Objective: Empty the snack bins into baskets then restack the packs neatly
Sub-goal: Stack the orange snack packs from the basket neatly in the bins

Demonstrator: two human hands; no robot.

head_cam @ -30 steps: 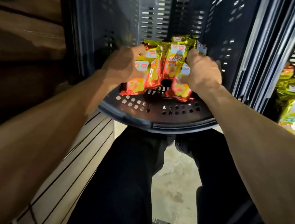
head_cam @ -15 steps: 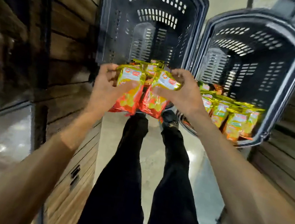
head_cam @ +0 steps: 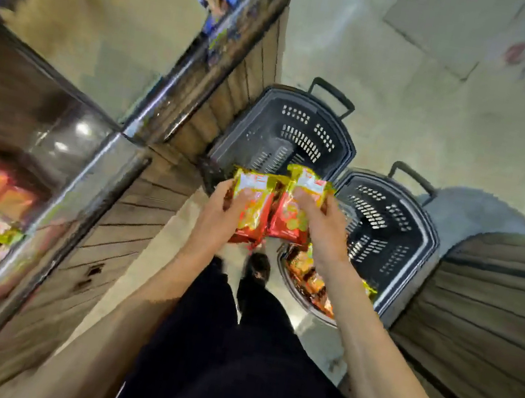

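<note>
Packs [head_cam: 270, 207] hang bunched over the floor [head_cam: 395, 82] by the near rim of a basket [head_cam: 301, 125] — left hand [head_cam: 220, 216] and right hand [head_cam: 318, 229] each gripping a side — and, being slick, may slide out if the squeeze slackens.

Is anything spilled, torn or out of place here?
Nothing looks spilled or torn. The left hand and right hand grip a bundle of snack packs; loose packs in the nearer basket lie jumbled, not stacked.

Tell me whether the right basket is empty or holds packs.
Holds packs: several snack packs lie at the near end of the right basket; its far end shows only bare mesh.
</note>
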